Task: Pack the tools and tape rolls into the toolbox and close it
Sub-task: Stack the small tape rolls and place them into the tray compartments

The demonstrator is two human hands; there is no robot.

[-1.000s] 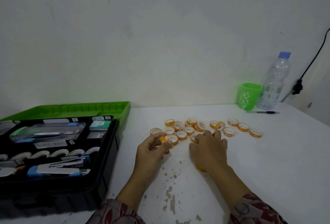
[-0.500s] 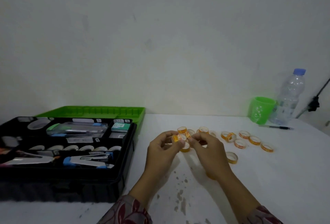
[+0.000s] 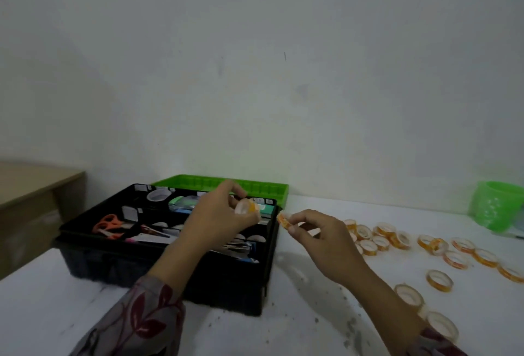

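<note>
The black toolbox (image 3: 119, 263) stands open on the white table, its green lid (image 3: 255, 187) lying back against the wall. Inside lie orange scissors (image 3: 109, 223), a stapler (image 3: 238, 248) and other small tools. My left hand (image 3: 219, 214) is over the box's right part and pinches a small orange tape roll (image 3: 246, 207). My right hand (image 3: 326, 235) hovers just right of the box and pinches another orange tape roll (image 3: 283, 220). Several more tape rolls (image 3: 439, 280) lie scattered on the table to the right.
A green cup (image 3: 496, 205) stands at the far right by the wall. A beige cabinet (image 3: 31, 202) sits left of the table. The white table (image 3: 297, 313) shows dark specks near its front.
Both hands have lifted from the tape pile and moved left toward the toolbox, each carrying a roll. The camera has turned left, so the bottle is out of view.
</note>
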